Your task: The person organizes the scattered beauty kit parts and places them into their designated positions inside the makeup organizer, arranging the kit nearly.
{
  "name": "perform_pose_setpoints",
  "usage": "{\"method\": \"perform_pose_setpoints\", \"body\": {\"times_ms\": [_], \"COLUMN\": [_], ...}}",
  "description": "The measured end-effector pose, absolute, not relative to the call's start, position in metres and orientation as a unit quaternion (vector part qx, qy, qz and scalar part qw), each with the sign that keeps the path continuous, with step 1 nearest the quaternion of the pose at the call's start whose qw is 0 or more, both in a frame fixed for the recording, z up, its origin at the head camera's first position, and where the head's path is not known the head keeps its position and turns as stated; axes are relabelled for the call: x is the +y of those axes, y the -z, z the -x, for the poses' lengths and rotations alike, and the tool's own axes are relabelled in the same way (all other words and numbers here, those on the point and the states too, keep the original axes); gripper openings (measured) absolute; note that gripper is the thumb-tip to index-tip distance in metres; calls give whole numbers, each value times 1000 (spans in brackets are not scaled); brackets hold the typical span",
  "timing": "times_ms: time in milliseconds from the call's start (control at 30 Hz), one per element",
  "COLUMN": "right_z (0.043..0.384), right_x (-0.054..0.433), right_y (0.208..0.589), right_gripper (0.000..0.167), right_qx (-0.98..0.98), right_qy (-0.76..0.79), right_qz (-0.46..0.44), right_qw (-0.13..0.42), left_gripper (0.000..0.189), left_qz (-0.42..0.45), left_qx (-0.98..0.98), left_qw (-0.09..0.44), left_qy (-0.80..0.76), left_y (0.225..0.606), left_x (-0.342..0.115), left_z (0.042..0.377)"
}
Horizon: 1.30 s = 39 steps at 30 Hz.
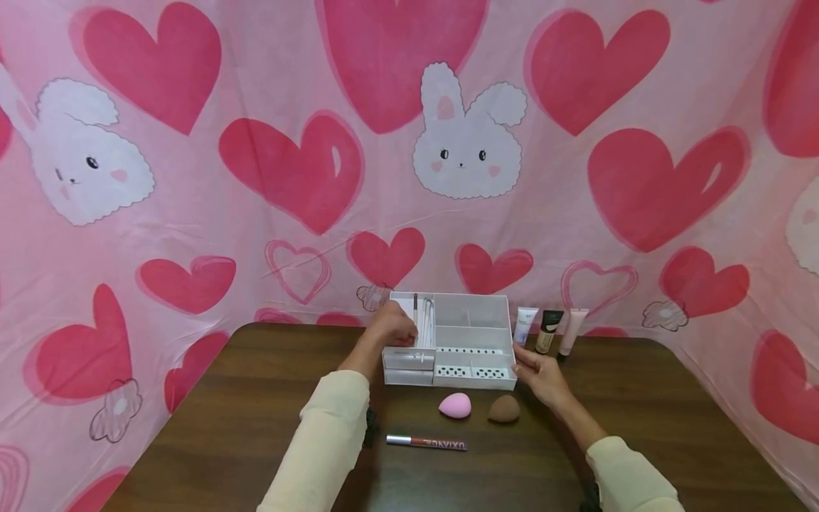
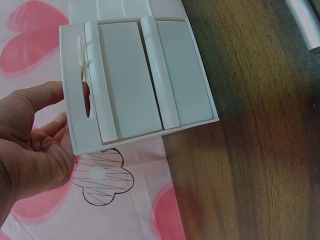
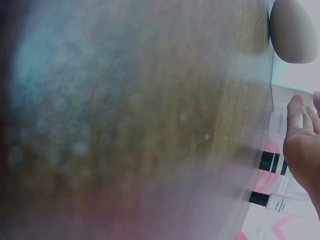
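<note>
A white makeup organizer (image 1: pixel 473 310) with open compartments and two small drawers (image 1: pixel 408 377) stands at the back of the table. My left hand (image 1: pixel 392 326) reaches into its upper left compartment, beside a slim dark-topped stick (image 1: pixel 415 304) and white sticks (image 1: pixel 428 313). In the left wrist view, one finger shows through the front panel's slot (image 2: pixel 87 100), near a thin pale stick (image 2: pixel 81 55). What its fingertips hold, if anything, is hidden. Fairly straight fingers of my right hand (image 1: pixel 542 375) touch the organizer's right side.
A pink makeup sponge (image 1: pixel 456 406) and a brown makeup sponge (image 1: pixel 504 409) lie before the organizer. Closer to me is a lip gloss tube (image 1: pixel 426 442). White (image 1: pixel 525 326), black (image 1: pixel 549 331) and pink (image 1: pixel 572 332) cosmetic tubes stand right of the organizer, against a patterned cloth (image 1: pixel 390 185).
</note>
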State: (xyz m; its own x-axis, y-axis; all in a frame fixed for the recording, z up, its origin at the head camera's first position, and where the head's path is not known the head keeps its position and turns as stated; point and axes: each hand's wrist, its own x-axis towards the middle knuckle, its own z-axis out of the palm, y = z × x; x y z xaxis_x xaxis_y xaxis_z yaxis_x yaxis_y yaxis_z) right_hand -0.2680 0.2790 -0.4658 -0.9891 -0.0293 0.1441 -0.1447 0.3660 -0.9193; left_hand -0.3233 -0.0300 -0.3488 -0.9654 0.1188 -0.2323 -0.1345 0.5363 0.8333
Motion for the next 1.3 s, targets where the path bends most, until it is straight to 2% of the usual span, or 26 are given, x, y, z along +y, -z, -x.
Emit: {"method": "perform_pose_setpoints", "body": {"times_ms": [167,367,700,867,1133,1200,1300], "right_z": [266,265,267,267,267,266,266], "right_x": [277,277,278,279,279,279,279], "right_y": [463,463,464,465,466,466,466], "right_gripper": [50,50,50,49,50,50,50], "right_qx": [-821,-818,-818,-814,-815,-816,-816], "right_qy": [-567,-571,-570,-574,-572,-571,-571], "right_qz": [-57,-53,-57,-64,-68,-68,-68], "right_qw": [45,43,53,59,63,61,60], "left_gripper": [6,9,31,35,33,31,26], "left_qz": [3,-11,-31,-72,-134,-130,-118], "left_qx": [857,856,846,850,833,827,808], "left_qw": [132,115,102,76,-1,-40,-127], "left_qy": [-498,-504,-522,-515,-536,-545,-563], "left_y": [349,348,348,349,350,354,366], "left_x": [-32,-34,-39,-47,-66,-68,-69], "left_z": [323,319,315,311,300,297,295]}}
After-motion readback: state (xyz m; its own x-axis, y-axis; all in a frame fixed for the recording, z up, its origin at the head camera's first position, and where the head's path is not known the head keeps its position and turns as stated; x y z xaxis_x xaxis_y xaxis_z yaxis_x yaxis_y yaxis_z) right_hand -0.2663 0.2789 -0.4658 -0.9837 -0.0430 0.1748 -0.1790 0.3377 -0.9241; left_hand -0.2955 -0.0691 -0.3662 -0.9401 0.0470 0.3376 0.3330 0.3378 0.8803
